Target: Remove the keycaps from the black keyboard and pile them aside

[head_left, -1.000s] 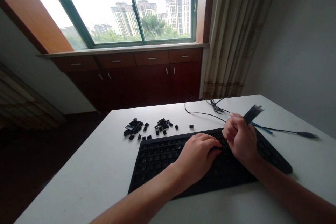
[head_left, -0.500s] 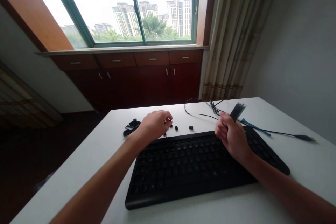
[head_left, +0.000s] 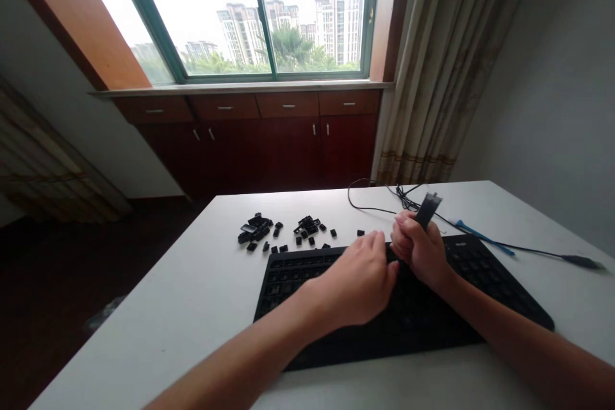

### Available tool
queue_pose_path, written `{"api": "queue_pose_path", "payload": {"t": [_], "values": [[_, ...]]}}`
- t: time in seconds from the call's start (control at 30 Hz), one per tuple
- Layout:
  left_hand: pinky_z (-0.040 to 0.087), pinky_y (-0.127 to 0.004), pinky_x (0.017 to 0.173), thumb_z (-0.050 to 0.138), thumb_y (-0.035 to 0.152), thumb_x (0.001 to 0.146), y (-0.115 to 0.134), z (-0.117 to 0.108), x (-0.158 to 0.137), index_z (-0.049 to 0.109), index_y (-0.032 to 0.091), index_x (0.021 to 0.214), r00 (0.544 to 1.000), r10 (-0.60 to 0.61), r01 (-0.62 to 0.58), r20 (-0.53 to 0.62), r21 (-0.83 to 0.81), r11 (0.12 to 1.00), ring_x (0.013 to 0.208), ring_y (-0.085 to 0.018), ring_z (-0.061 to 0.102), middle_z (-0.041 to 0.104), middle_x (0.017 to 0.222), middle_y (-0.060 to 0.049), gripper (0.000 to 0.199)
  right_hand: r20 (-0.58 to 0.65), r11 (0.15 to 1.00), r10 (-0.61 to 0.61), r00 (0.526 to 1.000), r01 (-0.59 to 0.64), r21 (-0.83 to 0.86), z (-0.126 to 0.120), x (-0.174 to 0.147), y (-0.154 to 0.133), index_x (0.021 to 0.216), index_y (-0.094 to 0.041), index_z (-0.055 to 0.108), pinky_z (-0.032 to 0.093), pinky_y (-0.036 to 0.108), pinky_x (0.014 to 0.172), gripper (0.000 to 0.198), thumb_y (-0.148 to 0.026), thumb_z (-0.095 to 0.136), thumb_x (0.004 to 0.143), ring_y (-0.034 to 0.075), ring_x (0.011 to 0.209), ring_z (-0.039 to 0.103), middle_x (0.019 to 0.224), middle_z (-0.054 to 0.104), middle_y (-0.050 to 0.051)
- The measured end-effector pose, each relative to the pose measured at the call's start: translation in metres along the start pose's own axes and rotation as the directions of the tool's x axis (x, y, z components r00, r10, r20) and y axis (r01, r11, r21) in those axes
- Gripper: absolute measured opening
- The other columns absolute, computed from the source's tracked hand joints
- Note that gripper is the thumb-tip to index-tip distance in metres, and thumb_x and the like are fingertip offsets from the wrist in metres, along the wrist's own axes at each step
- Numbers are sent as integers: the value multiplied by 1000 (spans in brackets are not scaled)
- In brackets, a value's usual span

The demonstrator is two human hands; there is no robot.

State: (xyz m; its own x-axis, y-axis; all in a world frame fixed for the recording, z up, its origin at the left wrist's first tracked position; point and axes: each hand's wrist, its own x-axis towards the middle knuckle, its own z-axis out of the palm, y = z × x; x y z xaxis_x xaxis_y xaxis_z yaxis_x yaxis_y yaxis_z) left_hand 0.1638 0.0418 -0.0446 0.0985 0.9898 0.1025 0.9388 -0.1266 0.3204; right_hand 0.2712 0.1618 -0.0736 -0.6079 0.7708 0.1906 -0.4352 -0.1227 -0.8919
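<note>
My right hand is closed around a flat black brush, whose frayed-looking grey end points up and away. Beside it, my left hand is held over the keyboard with its fingers curled toward the right hand. Whatever its fingertips hold, if anything, is hidden. Under both hands lies a black keyboard, with several keys gone at its upper left. Loose black keycaps are scattered behind it. Larger keycaps form a pile farther left.
A blue tool lies behind the keyboard's right end, near a black cable that crosses the white table. More cable is bundled at the back. Beyond the table stand dark red cabinets under a window.
My left hand has moved from the loose keycaps back and right to beside my right hand. The right hand still grips the brush. The view has shifted slightly left.
</note>
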Motion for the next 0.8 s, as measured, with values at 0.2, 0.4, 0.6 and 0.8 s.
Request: {"api": "queue_pose_path", "payload": {"t": [0.2, 0.4, 0.6, 0.8], "values": [[22, -52, 128, 32, 26, 106, 18, 41, 6, 27, -9, 153, 997, 9, -4, -75, 60, 998, 154, -39, 25, 31, 161, -32, 59, -48, 984, -162, 986, 158, -79, -2, -7, 2, 57, -22, 43, 27, 23, 39, 45, -34, 65, 93, 7, 39, 30, 46, 37, -7], [31, -53, 125, 40, 28, 107, 10, 35, 13, 56, 11, 139, 993, -23, 17, -119, -48, 999, 147, -33, 44, 51, 153, -20, 40, -65, 967, -226, 972, 216, -135, -3, -7, 3, 58, -22, 42, 29, 24, 40, 44, -34, 61, 96, 8, 40, 34, 47, 40, -7], [47, -44, 114, 57, 24, 101, 0, 32, 17, 73, 20, 110, 973, 20, -63, -230, -179, 982, 120, -27, 66, 73, 122, -7, 19, -104, 972, -227, 968, 219, -80, 3, -3, 3, 58, -23, 41, 25, 23, 36, 43, -32, 61, 95, 7, 37, 29, 46, 36, -9], [55, -33, 96, 63, 30, 99, -10, 19, 19, 77, 22, 102, 975, 0, -48, -224, -209, 977, 104, -24, 73, 77, 116, -4, 17, -299, 978, -200, 933, 208, -6, -3, 5, -3, 58, -23, 36, 21, 21, 34, 42, -27, 64, 89, 6, 37, 24, 47, 29, -10]]}}
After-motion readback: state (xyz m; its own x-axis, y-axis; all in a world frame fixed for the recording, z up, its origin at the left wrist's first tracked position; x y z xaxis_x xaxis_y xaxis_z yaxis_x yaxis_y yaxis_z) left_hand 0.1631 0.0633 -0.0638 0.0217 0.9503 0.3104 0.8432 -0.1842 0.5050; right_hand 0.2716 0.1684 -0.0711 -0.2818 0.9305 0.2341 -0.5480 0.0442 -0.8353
